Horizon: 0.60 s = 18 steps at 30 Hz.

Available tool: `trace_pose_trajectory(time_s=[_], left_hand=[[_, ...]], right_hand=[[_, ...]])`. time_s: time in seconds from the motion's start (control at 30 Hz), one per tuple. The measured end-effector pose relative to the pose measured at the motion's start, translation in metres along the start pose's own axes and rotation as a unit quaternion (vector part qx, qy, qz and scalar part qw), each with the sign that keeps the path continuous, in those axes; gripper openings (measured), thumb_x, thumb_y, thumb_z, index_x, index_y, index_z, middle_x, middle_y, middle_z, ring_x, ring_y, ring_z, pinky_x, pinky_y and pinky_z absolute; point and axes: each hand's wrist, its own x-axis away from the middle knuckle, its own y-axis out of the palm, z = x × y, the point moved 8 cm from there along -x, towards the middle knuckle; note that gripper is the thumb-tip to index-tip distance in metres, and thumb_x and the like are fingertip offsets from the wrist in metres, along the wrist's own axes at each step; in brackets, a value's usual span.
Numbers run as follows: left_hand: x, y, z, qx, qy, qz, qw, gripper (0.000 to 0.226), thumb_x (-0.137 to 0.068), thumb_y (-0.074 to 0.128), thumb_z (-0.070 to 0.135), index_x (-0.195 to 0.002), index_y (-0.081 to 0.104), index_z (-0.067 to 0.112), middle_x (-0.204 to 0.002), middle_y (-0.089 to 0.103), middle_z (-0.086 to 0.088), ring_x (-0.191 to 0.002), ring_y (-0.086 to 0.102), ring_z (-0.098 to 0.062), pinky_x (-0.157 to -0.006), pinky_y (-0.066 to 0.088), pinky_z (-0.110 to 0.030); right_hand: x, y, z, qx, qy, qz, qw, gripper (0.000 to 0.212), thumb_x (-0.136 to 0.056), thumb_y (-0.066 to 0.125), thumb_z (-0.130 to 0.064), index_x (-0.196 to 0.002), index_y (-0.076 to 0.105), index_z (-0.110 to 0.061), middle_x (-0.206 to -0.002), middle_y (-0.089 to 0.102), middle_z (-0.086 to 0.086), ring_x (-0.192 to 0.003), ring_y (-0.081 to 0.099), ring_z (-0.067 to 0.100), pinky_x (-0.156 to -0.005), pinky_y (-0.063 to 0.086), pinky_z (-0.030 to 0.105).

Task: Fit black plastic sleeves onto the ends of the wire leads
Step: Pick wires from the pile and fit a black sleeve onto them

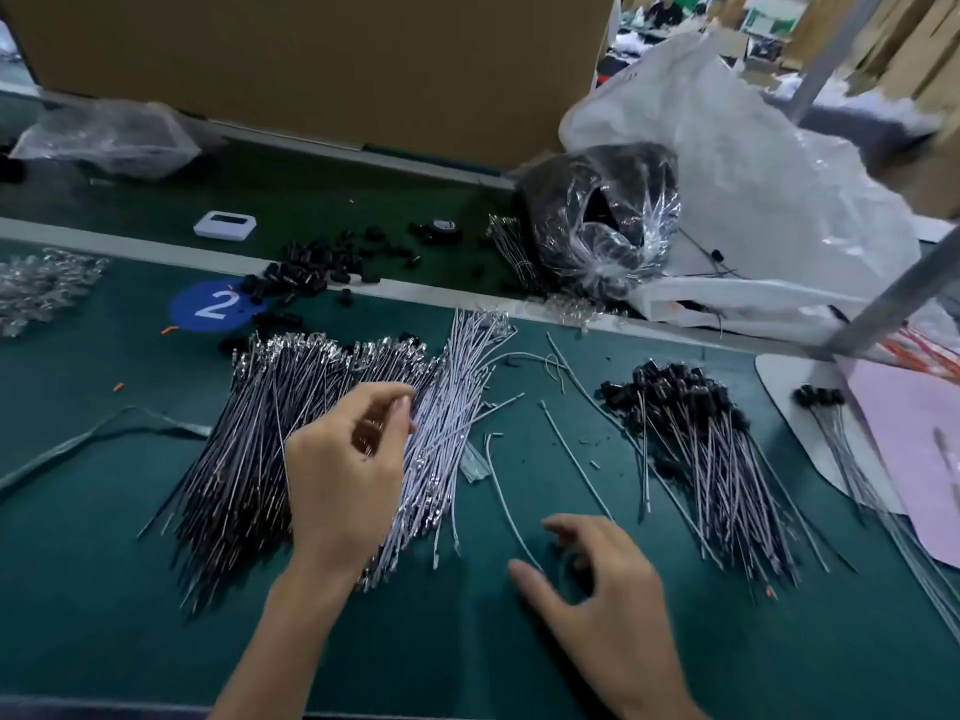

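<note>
Wire leads (249,433) lie in a broad heap on the green mat (104,563), just right of and nearer than the blue sticker (213,306) marked 2. The left hand (343,470) hovers over this heap, fingers curled, thumb tip meeting forefinger; whether a lead is caught between them cannot be told. The right hand (602,579), blurred, sits further right of the sticker with fingers loosely bent over the mat; its hold cannot be told. Loose black sleeves (311,267) are scattered just beyond the sticker. Leads already wearing sleeves (701,433) lie far to its right.
</note>
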Motion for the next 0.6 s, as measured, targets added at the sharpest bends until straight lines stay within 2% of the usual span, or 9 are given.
trace_pose_trajectory(time_s=[0.07,0.17,0.27,0.33,0.4,0.47,0.53,0.6], left_hand=[[-0.001,0.018,-0.001,0.008,-0.025,-0.047,0.999,0.016,-0.091,0.064,0.012,-0.098,0.071,0.024,-0.072,0.067,0.014,-0.060,0.063,-0.006,-0.045,0.046,-0.013],[0.006,0.041,-0.002,-0.005,-0.027,-0.095,0.995,0.013,-0.089,0.068,0.010,-0.095,0.074,0.020,-0.074,0.069,0.015,-0.066,0.065,-0.004,-0.058,0.052,-0.016],[0.018,0.056,-0.004,-0.027,-0.032,-0.119,0.992,0.006,-0.089,0.070,0.019,-0.086,0.075,0.018,-0.071,0.068,0.015,-0.063,0.063,-0.002,-0.061,0.047,-0.011],[0.026,0.068,-0.011,-0.030,-0.082,-0.138,0.987,0.020,-0.088,0.069,0.033,-0.082,0.074,0.015,-0.066,0.069,0.011,-0.055,0.063,-0.002,-0.063,0.051,-0.020],[0.029,0.080,-0.017,-0.018,-0.152,-0.155,0.976,0.025,-0.084,0.073,0.039,-0.083,0.073,0.014,-0.068,0.071,0.007,-0.057,0.067,-0.006,-0.066,0.057,-0.029],[0.025,0.084,-0.019,-0.023,-0.170,-0.140,0.975,0.019,-0.080,0.080,0.031,-0.085,0.071,0.015,-0.069,0.071,0.006,-0.059,0.068,-0.007,-0.067,0.058,-0.029],[0.021,0.087,-0.018,0.034,-0.197,-0.126,0.972,0.014,-0.079,0.080,0.016,-0.089,0.071,0.011,-0.065,0.072,0.004,-0.058,0.070,-0.009,-0.064,0.060,-0.030],[0.018,0.091,-0.017,0.107,-0.221,-0.115,0.962,0.013,-0.081,0.077,0.005,-0.091,0.072,0.012,-0.062,0.072,0.003,-0.059,0.071,-0.010,-0.056,0.058,-0.025]], right_hand=[[-0.003,0.011,-0.013,0.078,-0.043,-0.009,0.996,0.026,-0.072,0.084,-0.031,-0.085,0.067,-0.018,-0.082,0.059,-0.007,-0.074,0.059,0.014,-0.068,0.048,0.024],[-0.002,0.016,-0.014,0.122,-0.071,0.017,0.990,0.026,-0.075,0.081,-0.011,-0.073,0.056,-0.014,-0.073,0.052,-0.005,-0.064,0.053,0.017,-0.061,0.040,0.022],[-0.001,0.008,-0.007,0.104,-0.046,0.049,0.992,0.023,-0.081,0.074,0.000,-0.077,0.054,-0.013,-0.075,0.053,-0.004,-0.065,0.052,0.016,-0.063,0.038,0.020],[0.001,0.003,-0.007,0.069,-0.048,0.078,0.993,0.017,-0.086,0.065,0.002,-0.081,0.056,-0.011,-0.076,0.055,-0.004,-0.067,0.051,0.013,-0.064,0.038,0.018],[0.004,-0.002,-0.012,0.052,-0.063,0.105,0.991,0.008,-0.086,0.060,-0.002,-0.082,0.058,-0.009,-0.075,0.057,-0.004,-0.067,0.049,0.010,-0.063,0.038,0.016],[0.005,-0.004,-0.013,0.055,-0.070,0.113,0.990,0.005,-0.085,0.060,-0.006,-0.082,0.061,-0.009,-0.072,0.058,-0.004,-0.062,0.052,0.013,-0.059,0.040,0.019],[0.005,-0.004,-0.012,0.074,-0.064,0.104,0.990,0.006,-0.086,0.060,-0.009,-0.081,0.062,-0.010,-0.069,0.058,-0.004,-0.057,0.054,0.018,-0.056,0.043,0.026],[0.005,0.000,-0.014,0.115,-0.076,0.086,0.987,0.008,-0.087,0.059,-0.012,-0.080,0.062,-0.012,-0.065,0.056,-0.003,-0.054,0.052,0.020,-0.053,0.043,0.030]])
